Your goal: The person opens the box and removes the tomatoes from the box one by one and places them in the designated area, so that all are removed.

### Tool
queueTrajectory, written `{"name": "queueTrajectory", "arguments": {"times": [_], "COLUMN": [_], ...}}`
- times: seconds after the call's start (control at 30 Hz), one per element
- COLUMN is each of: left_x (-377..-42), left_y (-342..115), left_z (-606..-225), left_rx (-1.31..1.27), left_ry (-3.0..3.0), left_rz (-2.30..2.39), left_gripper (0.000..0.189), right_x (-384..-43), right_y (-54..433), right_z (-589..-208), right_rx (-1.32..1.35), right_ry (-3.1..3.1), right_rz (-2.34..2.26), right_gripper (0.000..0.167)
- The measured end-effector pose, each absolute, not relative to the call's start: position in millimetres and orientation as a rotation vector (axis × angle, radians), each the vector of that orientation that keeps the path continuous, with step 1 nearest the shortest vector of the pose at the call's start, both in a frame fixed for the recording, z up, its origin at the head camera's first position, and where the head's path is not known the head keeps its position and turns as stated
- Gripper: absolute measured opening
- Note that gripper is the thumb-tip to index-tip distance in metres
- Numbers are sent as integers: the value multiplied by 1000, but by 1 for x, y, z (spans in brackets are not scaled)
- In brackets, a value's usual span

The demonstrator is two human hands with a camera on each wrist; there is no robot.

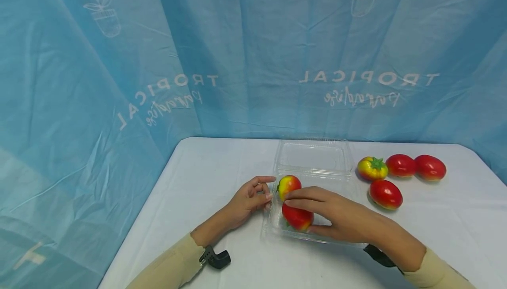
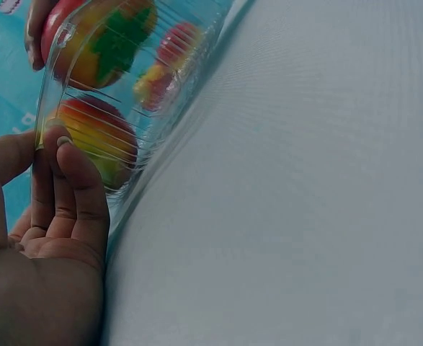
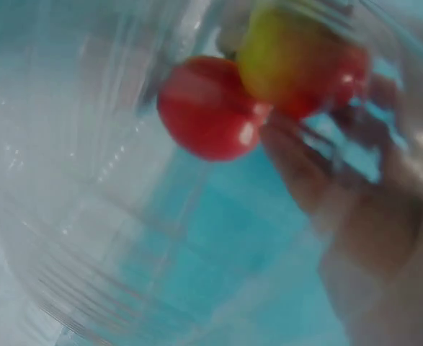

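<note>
A clear plastic clamshell container (image 1: 273, 232) lies open on the white table, its lid (image 1: 313, 157) folded back. In its tray sit a red-and-yellow tomato (image 1: 289, 185) and a red tomato (image 1: 297, 220). My right hand (image 1: 299, 215) reaches into the tray and grips the red tomato, fingers over it and thumb below. My left hand (image 1: 270, 188) pinches the tray's left rim. The left wrist view shows those fingers (image 2: 67, 173) against the ribbed container wall (image 2: 161, 115), with a tomato (image 2: 96, 140) behind it. The blurred right wrist view shows the red tomato (image 3: 207, 108) beside the yellower one (image 3: 290, 58).
To the right of the container, several tomatoes lie loose on the table: a yellow-red one with a green stem (image 1: 372, 168), then three red ones (image 1: 401, 165), (image 1: 430, 167), (image 1: 386, 193). A blue printed curtain (image 1: 119, 82) hangs behind and to the left.
</note>
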State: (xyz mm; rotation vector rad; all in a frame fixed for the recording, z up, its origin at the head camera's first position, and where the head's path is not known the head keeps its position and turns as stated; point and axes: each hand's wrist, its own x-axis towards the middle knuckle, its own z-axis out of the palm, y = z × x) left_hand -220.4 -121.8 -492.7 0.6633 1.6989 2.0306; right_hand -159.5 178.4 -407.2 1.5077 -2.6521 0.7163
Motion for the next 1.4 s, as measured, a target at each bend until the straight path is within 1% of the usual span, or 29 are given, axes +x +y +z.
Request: {"name": "queueTrajectory", "arguments": {"times": [0.67,0.8,1.0,1.4], "left_x": [-221,-221,-221,-221], "left_y": [-123,-123,-123,-122], "left_z": [-493,-493,-492,-492], "left_rx": [657,669,671,654], "left_ry": [1726,1729,1729,1722], "left_rz": [1991,1981,1981,1991], "left_gripper": [54,55,55,56], "right_x": [-150,-148,-146,-140], "right_y": [199,204,212,227], "right_z": [-406,-406,-406,-407], "right_rx": [1440,1401,1326,1253], "right_ry": [-2532,-2541,-2593,-2585], "right_rz": [746,776,768,727], "right_gripper": [95,95,98,100]}}
